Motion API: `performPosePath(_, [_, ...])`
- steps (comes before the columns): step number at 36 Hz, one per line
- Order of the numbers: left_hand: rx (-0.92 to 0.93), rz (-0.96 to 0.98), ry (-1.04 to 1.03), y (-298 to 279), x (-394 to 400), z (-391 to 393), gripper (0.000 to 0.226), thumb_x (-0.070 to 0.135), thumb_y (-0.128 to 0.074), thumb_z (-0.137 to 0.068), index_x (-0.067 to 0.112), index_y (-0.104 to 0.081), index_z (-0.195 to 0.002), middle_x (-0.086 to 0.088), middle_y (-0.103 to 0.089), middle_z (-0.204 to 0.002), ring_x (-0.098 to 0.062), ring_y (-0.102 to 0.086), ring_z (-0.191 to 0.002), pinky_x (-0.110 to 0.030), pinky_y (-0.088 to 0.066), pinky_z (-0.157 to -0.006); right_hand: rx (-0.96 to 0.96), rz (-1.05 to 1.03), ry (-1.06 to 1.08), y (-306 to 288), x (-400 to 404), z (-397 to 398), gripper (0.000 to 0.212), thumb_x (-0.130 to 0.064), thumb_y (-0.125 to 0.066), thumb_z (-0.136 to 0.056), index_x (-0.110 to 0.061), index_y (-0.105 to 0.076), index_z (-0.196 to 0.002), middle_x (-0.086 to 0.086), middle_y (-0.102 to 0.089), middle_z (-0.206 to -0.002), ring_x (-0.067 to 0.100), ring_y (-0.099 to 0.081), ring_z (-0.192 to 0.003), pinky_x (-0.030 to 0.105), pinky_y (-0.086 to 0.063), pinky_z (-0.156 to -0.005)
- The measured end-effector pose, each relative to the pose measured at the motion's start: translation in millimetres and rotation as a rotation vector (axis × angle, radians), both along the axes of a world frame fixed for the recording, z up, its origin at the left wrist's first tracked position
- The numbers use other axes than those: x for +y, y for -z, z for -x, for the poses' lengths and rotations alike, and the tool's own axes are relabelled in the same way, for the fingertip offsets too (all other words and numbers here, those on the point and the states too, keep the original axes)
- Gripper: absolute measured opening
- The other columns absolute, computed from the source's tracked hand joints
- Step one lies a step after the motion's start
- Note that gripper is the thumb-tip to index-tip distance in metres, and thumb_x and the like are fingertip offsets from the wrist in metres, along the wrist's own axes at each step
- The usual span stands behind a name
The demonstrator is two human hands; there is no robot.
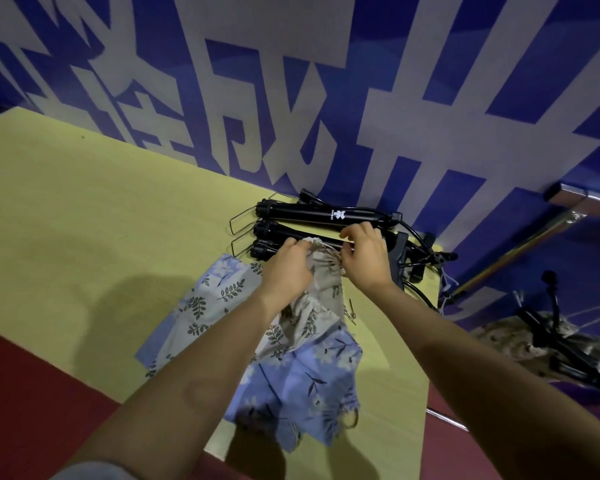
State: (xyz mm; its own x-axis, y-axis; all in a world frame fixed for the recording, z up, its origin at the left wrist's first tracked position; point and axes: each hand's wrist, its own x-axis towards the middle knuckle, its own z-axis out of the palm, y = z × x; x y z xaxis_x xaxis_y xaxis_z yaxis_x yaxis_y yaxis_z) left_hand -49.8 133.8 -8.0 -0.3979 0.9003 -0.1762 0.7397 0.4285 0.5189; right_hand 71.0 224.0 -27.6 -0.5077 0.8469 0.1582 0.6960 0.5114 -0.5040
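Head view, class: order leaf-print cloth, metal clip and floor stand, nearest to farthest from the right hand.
1. Leaf-print cloth, held by the right hand.
2. Metal clip, on the table beside the cloth.
3. Floor stand, far right.

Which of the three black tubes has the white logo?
The farthest tube, against the blue wall; its logo sits mid-length. The middle tube and nearest tube, by the left hand and right hand gripping the floral cloth, show no logo.
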Motion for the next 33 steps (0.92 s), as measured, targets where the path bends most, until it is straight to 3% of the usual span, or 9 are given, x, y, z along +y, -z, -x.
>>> performPosePath(5, [-0.014,0.054,-0.006,5,10,6,0.039,0.002,-0.046,-0.09,0.011,-0.051,-0.127,-0.009,-0.05,-0.123,-0.028,-0.056,-0.101,-0.033,-0.039,-0.069,-0.304,0.126,-0.063,10,31,6,0.042,-0.013,-0.046,-0.095,-0.012,-0.046,-0.136,0.011,-0.044,-0.138,0.031,-0.042,-0.124,0.04,-0.033,-0.102])
performPosePath(12, [-0.046,0.103,0.009,14,27,18,0.034,-0.003,-0.046,-0.088,0.007,-0.05,-0.12,-0.012,-0.051,-0.122,-0.029,-0.056,-0.099,-0.034,-0.04,-0.068,-0.529,0.217,-0.187,25,62,12,0.051,-0.027,-0.053,-0.094,-0.016,-0.037,-0.142,0.013,-0.044,-0.142,0.033,-0.044,-0.127,0.044,-0.037,-0.104])
performPosePath(15, [-0.034,0.147,0.031,17,33,17,0.034,-0.001,-0.047,-0.088,0.007,-0.049,-0.121,-0.013,-0.052,-0.122,-0.028,-0.056,-0.094,-0.035,-0.04,-0.067,-0.51,0.288,-0.195,32,65,17,0.046,-0.025,-0.054,-0.093,-0.014,-0.043,-0.136,0.015,-0.053,-0.134,0.034,-0.052,-0.119,0.045,-0.046,-0.097])
performPosePath(19, [-0.006,0.181,0.035,20,37,16,0.036,0.0,-0.047,-0.088,0.007,-0.047,-0.123,-0.013,-0.051,-0.124,-0.031,-0.056,-0.099,-0.036,-0.039,-0.068,-0.518,0.218,-0.186,37,67,23,0.043,-0.035,-0.054,-0.093,-0.011,-0.049,-0.128,0.014,-0.059,-0.123,0.033,-0.057,-0.109,0.041,-0.051,-0.084])
performPosePath(22, [0.005,0.188,0.057,21,36,15,0.036,0.001,-0.048,-0.089,0.007,-0.046,-0.125,-0.013,-0.049,-0.126,-0.032,-0.055,-0.104,-0.036,-0.038,-0.07,-0.553,0.136,-0.208,36,69,22,0.042,-0.042,-0.055,-0.091,-0.009,-0.052,-0.117,0.012,-0.061,-0.116,0.033,-0.059,-0.103,0.037,-0.044,-0.075])
performPosePath(26, [0.006,0.158,0.058,24,31,17,0.038,-0.002,-0.047,-0.089,0.007,-0.046,-0.127,-0.013,-0.049,-0.129,-0.033,-0.055,-0.106,-0.035,-0.04,-0.071,-0.503,0.1,-0.199,30,64,18,0.045,-0.042,-0.056,-0.09,-0.009,-0.049,-0.119,0.011,-0.06,-0.116,0.03,-0.06,-0.102,0.037,-0.046,-0.076])
performPosePath(33, [0.009,0.106,0.09,18,18,17,0.047,-0.002,-0.046,-0.09,0.011,-0.045,-0.135,-0.012,-0.046,-0.136,-0.033,-0.055,-0.111,-0.041,-0.047,-0.084,-0.396,-0.034,-0.195,3,54,10,0.044,-0.034,-0.059,-0.087,-0.008,-0.042,-0.118,0.01,-0.056,-0.113,0.031,-0.059,-0.095,0.033,-0.04,-0.064])
